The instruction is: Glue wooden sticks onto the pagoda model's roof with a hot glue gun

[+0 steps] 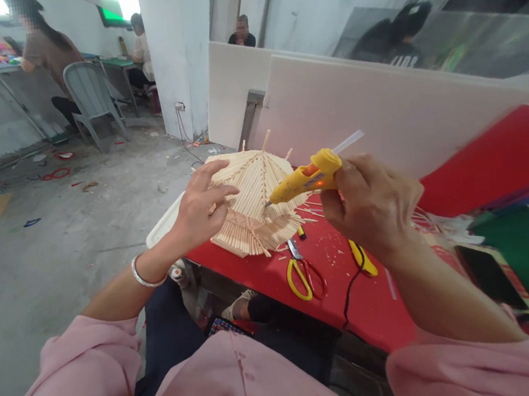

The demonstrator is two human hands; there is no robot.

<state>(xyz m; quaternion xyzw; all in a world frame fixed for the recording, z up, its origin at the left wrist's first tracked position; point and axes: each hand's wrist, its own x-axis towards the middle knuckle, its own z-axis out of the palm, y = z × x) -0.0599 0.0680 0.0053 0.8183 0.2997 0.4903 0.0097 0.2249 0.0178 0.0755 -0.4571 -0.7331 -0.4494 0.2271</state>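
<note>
My right hand (371, 202) grips a yellow hot glue gun (307, 178), with a clear glue stick jutting from its back end and a small orange light lit on its side. The nozzle points down and left, at the surface of a roof-like piece made of thin wooden sticks (256, 183); whether it touches cannot be told. Over the left side of that piece is my left hand (202, 208), its fingers bent and apart, with nothing visible between them. Scissors-like cutters (298, 276) with one yellow and one red handle lie in front of the stick piece.
The table (249, 275) is red, with loose sticks and bits scattered about. A yellow-handled tool (363, 260) and a black cord (347, 293) lie below my right hand. A dark phone (490, 278) rests at right. White boards (354, 106) stand behind; several people sit further off.
</note>
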